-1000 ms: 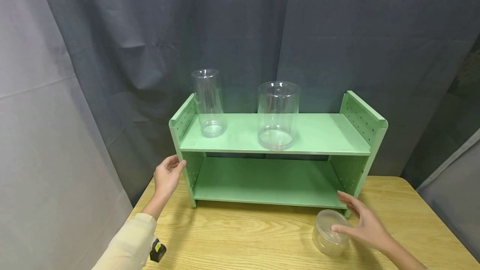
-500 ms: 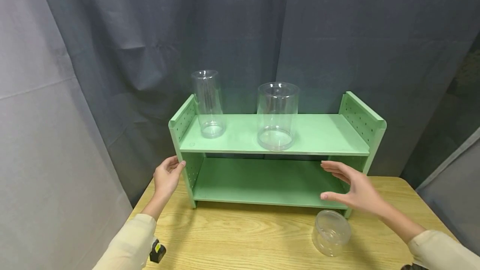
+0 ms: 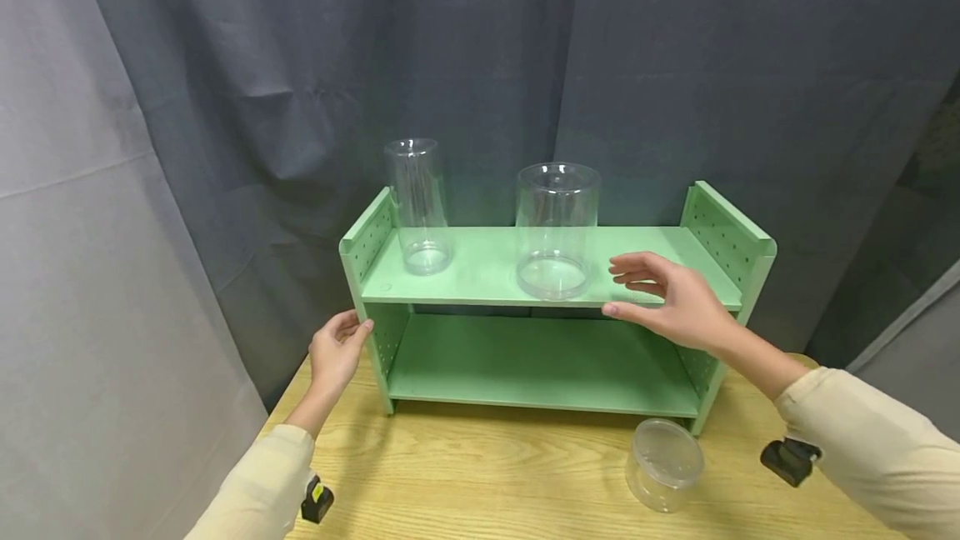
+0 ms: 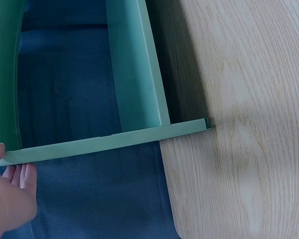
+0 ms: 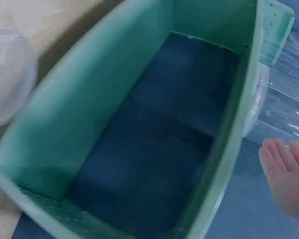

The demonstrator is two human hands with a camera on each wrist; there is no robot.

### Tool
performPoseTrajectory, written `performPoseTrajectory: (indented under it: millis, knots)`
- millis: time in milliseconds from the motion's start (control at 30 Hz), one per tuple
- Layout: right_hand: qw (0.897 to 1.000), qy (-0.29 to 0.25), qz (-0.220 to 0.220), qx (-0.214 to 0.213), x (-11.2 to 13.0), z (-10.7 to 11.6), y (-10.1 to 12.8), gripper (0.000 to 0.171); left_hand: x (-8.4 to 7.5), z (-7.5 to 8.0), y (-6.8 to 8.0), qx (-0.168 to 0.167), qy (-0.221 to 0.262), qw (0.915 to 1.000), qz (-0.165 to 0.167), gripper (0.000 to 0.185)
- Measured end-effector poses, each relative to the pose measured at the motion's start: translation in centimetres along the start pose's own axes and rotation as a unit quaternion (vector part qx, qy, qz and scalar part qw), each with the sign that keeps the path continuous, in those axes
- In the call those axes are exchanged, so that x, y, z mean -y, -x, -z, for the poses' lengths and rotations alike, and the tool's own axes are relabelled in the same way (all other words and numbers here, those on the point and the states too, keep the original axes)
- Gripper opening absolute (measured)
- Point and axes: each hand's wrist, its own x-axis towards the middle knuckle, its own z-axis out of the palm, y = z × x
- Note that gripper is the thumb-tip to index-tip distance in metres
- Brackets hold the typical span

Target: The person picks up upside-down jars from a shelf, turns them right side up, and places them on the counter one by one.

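We see the left hand (image 3: 334, 351) holding the left side panel (image 3: 350, 273) of the green rack (image 3: 487, 365) in a light grip, with the thumb in front and the fingers behind it. The right hand (image 3: 666, 303) holds nothing: its thumb and fingers are spread apart, at the front of the top shelf (image 3: 480, 261), near the right side of the wide clear jar (image 3: 557, 227). This jar stands upright on the top shelf, close to its front edge, and the tall narrow jar (image 3: 421, 207) stands upright to its left, near the left panel. The low round tub (image 3: 664, 465) is on the wooden table (image 3: 480, 473), just in front of the rack's right end. In our judgement, the step in hand is to bring the right hand to the wide jar. To do it well, we should keep the palm facing the wall of the jar and spread the thumb wider before we touch, because the clear plastic is probably smooth and could slide or tip if only the fingertips meet it. We would hold it low, with even pressure, and let the left hand steady the rack.
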Motion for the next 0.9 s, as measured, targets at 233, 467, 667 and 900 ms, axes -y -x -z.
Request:
performPoseTrajectory:
  millis: [233,467,667,900]
  knots:
    - [0.996,-0.025,-0.08,0.016,1.0,0.7,-3.4,0.069,0.1,-0.2,0.1,0.002,0.0,1.0,-0.001,0.04]
    - [0.984,-0.084,-0.149,0.041,1.9,0.9,-6.2,0.09,0.1,-0.3,0.1,0.0,0.001,1.0,-0.004,0.04]
    - [0.967,-0.121,-0.22,0.037,3.1,0.9,-7.9,0.103,0.1,-0.3,0.2,-0.002,-0.002,1.0,-0.007,0.04]
    - [0.961,-0.138,-0.237,0.023,4.1,0.5,-9.5,0.111,0.1,-0.1,0.0,-0.005,-0.001,1.0,-0.006,0.038]
